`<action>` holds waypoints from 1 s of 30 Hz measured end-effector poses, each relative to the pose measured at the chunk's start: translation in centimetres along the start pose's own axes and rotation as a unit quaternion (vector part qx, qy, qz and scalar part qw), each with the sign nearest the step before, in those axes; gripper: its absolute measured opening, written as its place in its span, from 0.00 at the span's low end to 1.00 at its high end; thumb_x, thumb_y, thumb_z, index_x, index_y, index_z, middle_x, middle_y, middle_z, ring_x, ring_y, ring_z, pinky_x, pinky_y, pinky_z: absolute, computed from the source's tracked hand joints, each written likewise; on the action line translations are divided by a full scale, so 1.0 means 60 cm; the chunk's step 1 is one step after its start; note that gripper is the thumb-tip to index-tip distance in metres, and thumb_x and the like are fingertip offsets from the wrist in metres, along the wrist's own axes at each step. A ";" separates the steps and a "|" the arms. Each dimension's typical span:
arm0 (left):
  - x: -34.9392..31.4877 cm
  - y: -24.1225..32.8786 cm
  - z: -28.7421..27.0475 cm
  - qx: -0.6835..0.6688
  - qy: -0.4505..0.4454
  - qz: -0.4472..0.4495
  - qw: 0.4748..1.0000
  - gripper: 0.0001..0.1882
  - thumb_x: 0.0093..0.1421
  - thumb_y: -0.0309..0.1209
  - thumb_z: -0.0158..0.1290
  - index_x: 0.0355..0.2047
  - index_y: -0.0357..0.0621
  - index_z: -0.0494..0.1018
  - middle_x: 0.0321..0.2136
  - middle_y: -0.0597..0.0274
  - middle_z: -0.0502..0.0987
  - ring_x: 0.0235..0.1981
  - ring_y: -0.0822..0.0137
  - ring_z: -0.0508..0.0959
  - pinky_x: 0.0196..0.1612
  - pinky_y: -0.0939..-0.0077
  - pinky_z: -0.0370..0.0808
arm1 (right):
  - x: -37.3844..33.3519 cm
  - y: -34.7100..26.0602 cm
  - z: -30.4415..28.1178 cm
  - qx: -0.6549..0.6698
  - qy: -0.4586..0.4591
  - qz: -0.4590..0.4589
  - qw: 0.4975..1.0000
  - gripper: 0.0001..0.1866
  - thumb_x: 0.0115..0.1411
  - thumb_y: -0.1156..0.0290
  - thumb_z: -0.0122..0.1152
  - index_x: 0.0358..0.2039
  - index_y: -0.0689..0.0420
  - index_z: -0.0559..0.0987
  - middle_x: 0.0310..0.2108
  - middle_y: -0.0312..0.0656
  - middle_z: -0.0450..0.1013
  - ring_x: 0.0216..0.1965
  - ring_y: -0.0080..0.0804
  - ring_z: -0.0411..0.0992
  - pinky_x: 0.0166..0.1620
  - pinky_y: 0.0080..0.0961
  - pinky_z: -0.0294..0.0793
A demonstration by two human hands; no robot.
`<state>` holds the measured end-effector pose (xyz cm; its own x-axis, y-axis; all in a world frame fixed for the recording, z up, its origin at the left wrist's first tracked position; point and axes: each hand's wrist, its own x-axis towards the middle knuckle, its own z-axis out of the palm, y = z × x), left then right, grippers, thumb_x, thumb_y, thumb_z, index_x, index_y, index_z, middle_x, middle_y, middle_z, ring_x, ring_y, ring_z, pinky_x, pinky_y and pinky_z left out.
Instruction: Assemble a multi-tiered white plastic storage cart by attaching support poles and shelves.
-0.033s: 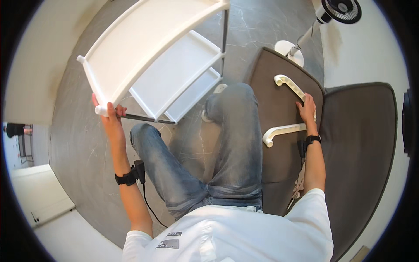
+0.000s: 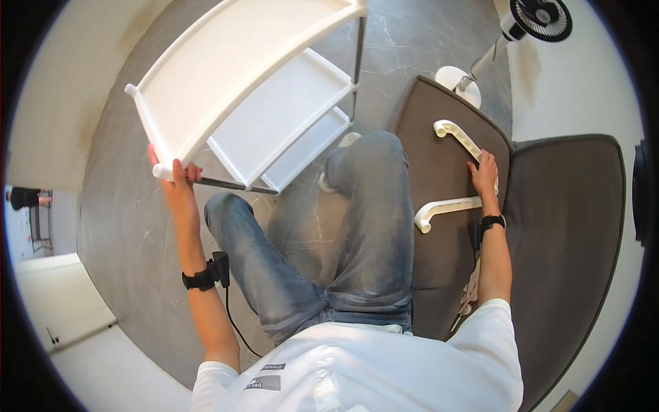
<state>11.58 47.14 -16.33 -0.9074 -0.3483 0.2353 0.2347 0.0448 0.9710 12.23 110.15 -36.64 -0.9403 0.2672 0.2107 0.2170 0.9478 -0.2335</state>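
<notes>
The left hand (image 2: 180, 180) held the nearest corner of a white three-shelf cart (image 2: 226, 58), fingers wrapped around it, in front of the knees (image 2: 374, 161). The right hand (image 2: 485, 173) had its fingers curled around a white curved handle (image 2: 453, 204) lying on the brown sofa (image 2: 422, 151).

A grey floor (image 2: 141, 281) with thin pale veins is stretching across the room and catching a soft sheen of light. A pale wall (image 2: 51, 117) is rising on the left, and a whitish wall (image 2: 576, 89) with a brownish patch is standing on the right. A brown-grey sofa (image 2: 563, 233) is running along that side, and a white pedestal fan (image 2: 486, 63) is standing beyond it. A low white cabinet-like piece (image 2: 65, 299) is sitting at far left.
</notes>
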 end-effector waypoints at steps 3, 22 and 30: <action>-0.005 -0.001 0.012 -0.015 -0.004 -0.008 1.000 0.38 0.64 0.36 0.45 0.65 0.50 0.33 0.26 0.67 0.62 0.24 0.74 0.62 0.34 0.75 0.67 | -0.005 -0.035 -0.031 0.008 -0.008 0.010 1.000 0.23 0.50 0.58 0.64 0.39 0.58 0.67 0.37 0.50 0.69 0.41 0.52 0.68 0.41 0.41 0.66; -0.027 0.109 0.094 0.129 -0.180 -0.069 0.973 0.40 0.62 0.26 0.42 0.64 0.43 0.26 0.48 0.51 0.65 0.49 0.64 0.67 0.57 0.68 0.57 | 0.066 -0.498 -0.388 0.283 0.069 -0.004 0.957 0.20 0.49 0.64 0.69 0.37 0.59 0.72 0.27 0.41 0.73 0.28 0.28 0.70 0.35 0.23 0.69; -0.025 0.113 0.050 0.140 -0.209 -0.019 0.968 0.30 0.65 0.36 0.40 0.64 0.43 0.44 0.50 0.52 0.67 0.49 0.64 0.68 0.54 0.71 0.61 | 0.046 -0.768 -0.418 0.289 0.079 -0.205 0.932 0.18 0.48 0.67 0.68 0.38 0.58 0.73 0.27 0.42 0.70 0.26 0.38 0.70 0.32 0.28 0.70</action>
<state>13.50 50.76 -9.98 -0.9890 0.0526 0.1382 0.1478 0.3113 0.9387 6.21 71.57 -1.52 -0.8530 -0.0318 0.5210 -0.3728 0.7358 -0.5654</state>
